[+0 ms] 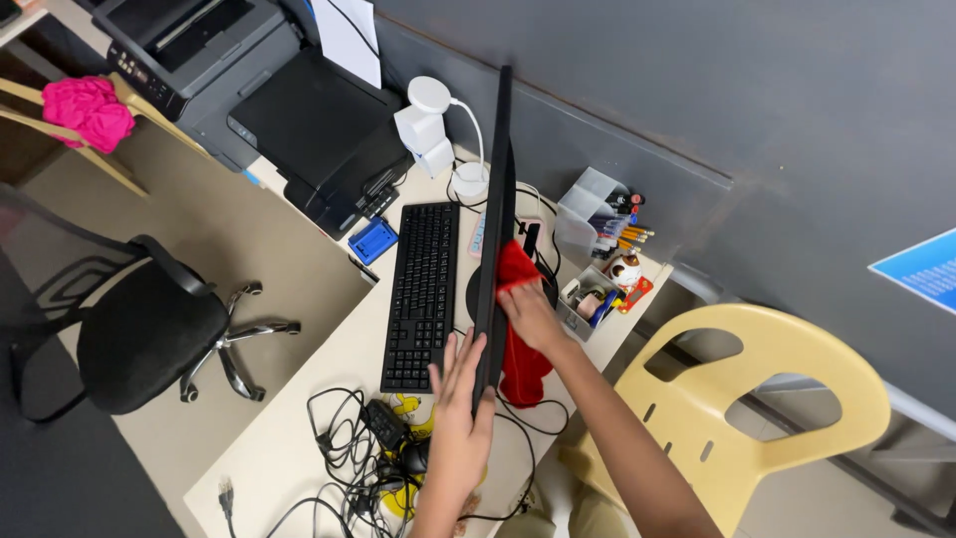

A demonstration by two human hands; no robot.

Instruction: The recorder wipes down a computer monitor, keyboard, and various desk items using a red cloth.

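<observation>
Left hand (pixel 460 399) flat and open against the near edge of the monitor (pixel 495 229), steadying it. Right hand (pixel 531 314) closed on a red cloth (pixel 518 329), pressed to the monitor's back face. Monitor upright mid-surface, beside the black keyboard (pixel 420 294). Tangled cables (pixel 349 448) at the near edge of the surface (pixel 299 418).

My right hand (pixel 531 317) presses a bright red cloth (pixel 518 329) against the thin black monitor (pixel 495 239); my left hand (pixel 460 394) braces its dark edge. The flat keyboard (pixel 418 294) is black, the plastic chair (pixel 757 394) pale yellow, the small desk lamp (pixel 438 125) white, the crumpled fabric (pixel 88 110) hot pink.
</observation>
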